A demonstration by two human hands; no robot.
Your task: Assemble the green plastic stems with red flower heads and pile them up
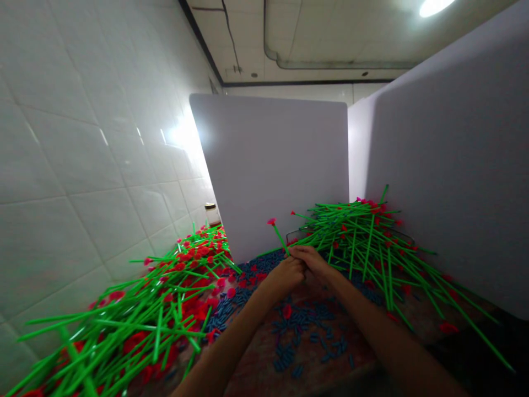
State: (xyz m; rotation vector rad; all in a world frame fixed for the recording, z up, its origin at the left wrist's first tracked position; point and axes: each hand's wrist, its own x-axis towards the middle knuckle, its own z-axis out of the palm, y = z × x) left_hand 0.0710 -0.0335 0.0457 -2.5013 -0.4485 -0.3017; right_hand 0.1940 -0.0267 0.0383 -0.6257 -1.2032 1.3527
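Observation:
My left hand (288, 274) and my right hand (306, 257) meet over the middle of the table, fingers closed and overlapping. From between them a green stick (281, 237) rises, tilted to the left, with a flared red cup (271, 221) at its top. Both hands close around its lower end, which the fingers hide. Small blue cylindrical pieces (308, 317) lie scattered on the table below my wrists, with a loose red cup (287, 311) among them.
A heap of green sticks with red cups (165, 292) covers the left side, beside the tiled wall (61, 165). Another green-stick pile (363, 231) stands at the right. Pale panels (276, 165) close off the back and right. A dark-lidded jar (212, 215) stands behind the left heap.

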